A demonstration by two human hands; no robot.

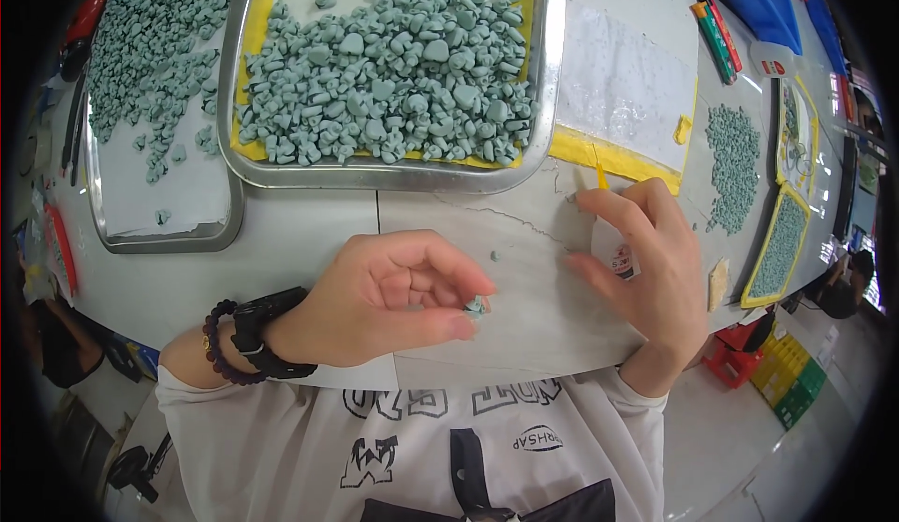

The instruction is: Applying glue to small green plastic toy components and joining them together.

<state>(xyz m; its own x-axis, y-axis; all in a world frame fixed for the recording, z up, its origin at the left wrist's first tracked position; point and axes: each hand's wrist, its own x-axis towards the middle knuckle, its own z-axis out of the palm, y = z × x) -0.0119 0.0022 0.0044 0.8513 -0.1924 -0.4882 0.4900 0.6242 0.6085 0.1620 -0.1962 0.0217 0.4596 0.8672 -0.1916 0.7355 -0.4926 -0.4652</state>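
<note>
My left hand (398,288) is closed, pinching a small grey-green moulded piece (476,306) between thumb and fingertips, over the near part of the table. To its right my right hand (646,260) is open, thumb and index finger apart. In the gap between them shows a small white bottle (604,241) with a yellow nozzle (600,174); the hand hides part of it, and no firm grip is visible. A tiny grey bit (569,198) shows at the right index fingertip. One loose green piece (495,256) lies on the table between my hands.
A metal tray (393,177) heaped with green pieces stands ahead, and another tray (169,239) of them at the left. Right of these are a yellow-edged sheet (623,82), green and red tubes (719,44), a patch of tiny pieces (733,161) and a yellow-framed tray (749,299).
</note>
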